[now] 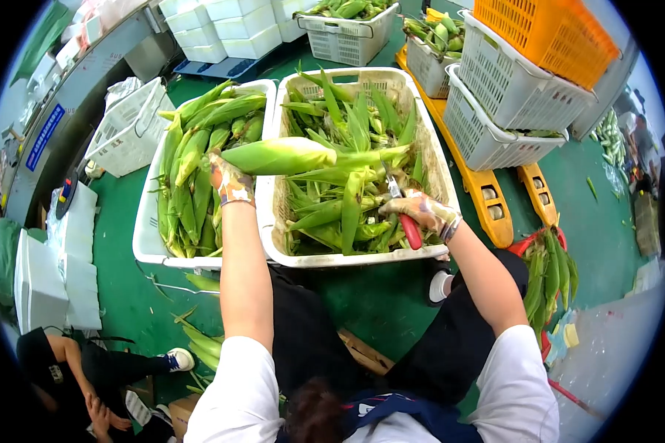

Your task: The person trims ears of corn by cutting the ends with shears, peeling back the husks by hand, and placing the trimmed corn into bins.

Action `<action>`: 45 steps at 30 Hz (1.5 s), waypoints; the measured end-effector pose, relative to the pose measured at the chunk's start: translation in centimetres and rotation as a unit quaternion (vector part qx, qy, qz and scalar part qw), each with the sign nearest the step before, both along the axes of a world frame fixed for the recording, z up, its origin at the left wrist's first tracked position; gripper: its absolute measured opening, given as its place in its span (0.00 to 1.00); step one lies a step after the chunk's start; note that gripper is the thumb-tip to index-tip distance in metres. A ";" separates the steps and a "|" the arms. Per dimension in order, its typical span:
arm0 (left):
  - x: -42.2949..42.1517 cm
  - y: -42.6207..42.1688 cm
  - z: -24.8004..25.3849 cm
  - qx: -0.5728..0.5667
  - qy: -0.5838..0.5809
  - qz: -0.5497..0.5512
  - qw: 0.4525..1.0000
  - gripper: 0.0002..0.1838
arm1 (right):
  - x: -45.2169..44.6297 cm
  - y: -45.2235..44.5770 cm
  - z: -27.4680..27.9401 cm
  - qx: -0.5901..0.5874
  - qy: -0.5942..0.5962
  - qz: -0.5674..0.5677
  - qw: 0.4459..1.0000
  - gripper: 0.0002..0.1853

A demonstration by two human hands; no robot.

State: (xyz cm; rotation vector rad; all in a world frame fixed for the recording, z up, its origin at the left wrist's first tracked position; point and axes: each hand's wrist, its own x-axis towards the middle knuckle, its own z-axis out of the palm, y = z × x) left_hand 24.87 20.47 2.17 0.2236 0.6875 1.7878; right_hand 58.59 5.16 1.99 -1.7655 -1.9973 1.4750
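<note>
My left hand (pixel 231 179), in a patterned glove, is closed around the left end of an ear of corn (pixel 281 156) in its green husk. The ear lies level above the two baskets, its stalk end pointing right. My right hand (pixel 421 212), gloved too, grips red-handled pruning shears (pixel 410 231). Their blades point up towards the stalk; whether they touch it I cannot tell. Below is a white basket (pixel 347 261) with loose husks and stalk pieces (pixel 353 210). Unhusked ears (pixel 193 159) fill the white basket (pixel 151 258) on the left.
Yellow pallet-jack forks (pixel 488 203) and stacked white crates (pixel 495 133) stand at the right. More corn (pixel 550 273) lies near my right knee. White foam boxes (pixel 44 284) are at the left. Another person's hands (pixel 100 413) show at the lower left.
</note>
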 end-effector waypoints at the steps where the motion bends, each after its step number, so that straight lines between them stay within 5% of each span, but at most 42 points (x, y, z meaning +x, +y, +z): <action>1: 0.0 0.4 0.1 -0.021 0.004 0.071 0.997 0.20 | 0.8 0.3 -1.5 0.128 0.078 0.051 0.987 0.22; 2: 0.4 -0.4 1.1 -0.023 0.026 0.114 0.993 0.21 | 1.3 1.0 -3.1 0.251 0.156 0.104 0.950 0.21; 3: -0.4 -0.6 1.9 0.006 0.069 0.146 0.987 0.20 | -0.6 2.1 -1.8 -0.065 0.128 -0.120 0.982 0.21; 4: -2.0 -1.1 2.4 0.032 0.113 0.180 0.977 0.19 | -1.1 0.7 -0.2 0.082 -0.121 -0.056 0.988 0.23; 6: -9.5 -3.0 1.6 0.066 0.363 0.244 0.897 0.18 | 2.4 1.0 -8.6 0.316 -0.352 0.125 0.872 0.25; 8: -14.9 -9.2 3.5 -0.003 0.570 0.317 0.758 0.17 | 0.6 0.8 -5.5 0.173 -0.244 0.052 0.953 0.25; 9: -18.7 -10.9 1.4 0.231 0.244 0.273 0.902 0.14 | -0.4 0.6 -3.8 0.113 -0.191 0.028 0.975 0.25; 10: -20.6 -14.7 0.4 0.090 0.481 0.281 0.825 0.12 | -1.2 0.8 -3.0 0.085 -0.135 0.032 0.987 0.24; 11: -22.5 -18.6 -0.5 -0.048 0.678 0.291 0.674 0.10 | -2.7 0.3 -0.7 0.076 -0.148 0.036 0.985 0.22; 13: -30.3 -24.7 -9.7 -0.228 0.722 0.193 0.625 0.16 | -2.9 0.0 -2.6 0.153 -0.139 0.037 0.978 0.19; 14: -33.9 -28.0 -15.8 -0.229 0.801 0.248 0.494 0.16 | -2.9 -0.4 -3.7 0.236 -0.193 0.050 0.951 0.19; 16: -39.8 -34.5 -26.9 -0.274 0.786 0.221 0.508 0.28 | -1.8 -0.7 -6.7 0.387 -0.250 0.065 0.885 0.21; 18: -38.9 -37.8 -27.3 -0.485 0.737 0.098 0.460 0.28 | -4.6 -2.2 -2.6 0.249 -0.220 -0.040 0.942 0.24; 20: -39.7 -39.1 -30.3 -0.544 0.748 0.112 0.364 0.23 | -6.1 -1.4 0.4 -0.001 -0.239 -0.067 0.969 0.28; 21: -41.0 -38.2 -31.8 -0.570 0.753 0.133 0.303 0.19 | -5.9 -0.9 0.4 -0.009 -0.278 -0.001 0.961 0.26; 24: -38.9 -27.2 -22.4 -0.401 0.806 0.308 0.306 0.21 | -2.6 -0.5 -2.5 0.298 -0.410 0.185 0.842 0.21; 25: -34.2 -22.6 -15.2 -0.300 0.779 0.328 0.442 0.21 | -4.0 0.9 -1.8 0.260 -0.308 0.125 0.907 0.19; 26: -31.5 -18.7 -12.3 -0.208 0.771 0.326 0.506 0.22 | -8.2 2.2 2.3 0.054 -0.335 0.045 0.940 0.18; 27: -28.5 -15.6 -10.2 -0.113 0.752 0.267 0.592 0.20 | -7.2 3.1 0.7 0.089 -0.295 0.047 0.950 0.17; 28: -25.5 -13.0 -8.4 -0.053 0.769 0.141 0.621 0.21 | -5.8 3.8 -1.3 0.122 -0.255 0.046 0.958 0.17; 29: -22.3 -10.6 -6.5 -0.003 0.766 -0.001 0.643 0.24 | -7.8 4.8 -2.0 0.077 -0.392 0.019 0.917 0.19; 30: -21.0 -8.0 -7.7 0.067 0.779 -0.120 0.612 0.27 | -4.8 5.1 -4.7 0.262 -0.399 0.148 0.866 0.23; 31: -19.0 -5.8 -8.2 0.000 0.815 -0.294 0.499 0.27 | -2.0 5.6 -7.4 0.463 -0.426 0.236 0.740 0.27; 32: -17.8 -3.9 -10.3 -0.008 0.844 -0.379 0.380 0.27 | -2.8 7.2 -7.1 0.250 -0.481 0.197 0.817 0.31; 33: -17.4 -1.9 -14.0 -0.033 0.826 -0.478 0.298 0.28 | -8.5 6.4 -0.7 0.086 -0.327 -0.008 0.941 0.28; 34: -16.7 -1.3 -15.3 -0.019 0.817 -0.528 0.230 0.32 | -5.5 6.0 -3.0 0.235 -0.115 -0.008 0.965 0.19; 36: -15.7 -0.6 -16.9 -0.049 0.806 -0.554 0.203 0.41 | -4.5 5.2 -1.2 0.147 -0.348 0.068 0.924 0.14; 39: -16.2 -1.9 -16.6 -0.010 0.853 -0.460 0.245 0.45 | -2.8 3.1 -0.9 0.170 -0.369 0.082 0.910 0.13; 40: -15.2 -2.6 -13.6 -0.043 0.855 -0.448 0.256 0.46 | -2.5 2.0 0.0 0.178 -0.235 0.037 0.955 0.17; 42: -15.2 -3.3 -10.9 -0.073 0.872 -0.264 0.407 0.43 | -1.7 1.1 0.6 0.162 -0.209 0.005 0.964 0.21; 44: -15.2 -3.4 -8.0 0.015 0.861 -0.102 0.498 0.40 | -3.2 0.3 2.6 0.117 -0.175 -0.116 0.971 0.22; 45: -13.8 -4.0 -5.4 0.109 0.874 -0.034 0.473 0.38 | -3.1 0.8 2.1 0.105 -0.129 -0.136 0.977 0.25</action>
